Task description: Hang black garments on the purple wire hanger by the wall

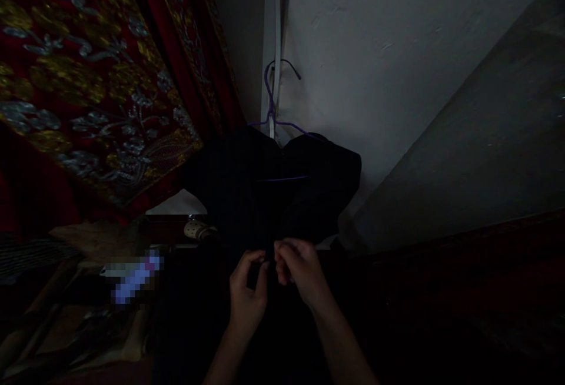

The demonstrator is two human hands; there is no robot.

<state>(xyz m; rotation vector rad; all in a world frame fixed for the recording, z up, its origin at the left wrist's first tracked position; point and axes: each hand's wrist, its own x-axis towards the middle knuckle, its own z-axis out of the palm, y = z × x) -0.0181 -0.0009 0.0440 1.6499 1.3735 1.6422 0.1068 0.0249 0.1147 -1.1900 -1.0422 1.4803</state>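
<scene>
A dark garment [309, 191], black in this dim light, hangs open-necked on a purple hanger [270, 102]. The hanger's lower bar shows through the neck opening. At the front of the garment, my left hand [248, 285] pinches its edge between thumb and forefinger. Close beside it, my right hand [300, 267] is closed with curled fingers at the facing edge of the same garment. The two sets of fingertips are a small gap apart. Any button or zip between them is too dark to make out.
Red cloth with gold and silver embroidery [88, 79] hangs at the left. A pale pipe [277, 20] runs down the wall [375, 49] behind the hanger. A light clog shoe [196, 230] lies low behind the garment. At lower left stands a wooden frame [136, 338] with a blurred-out bright item.
</scene>
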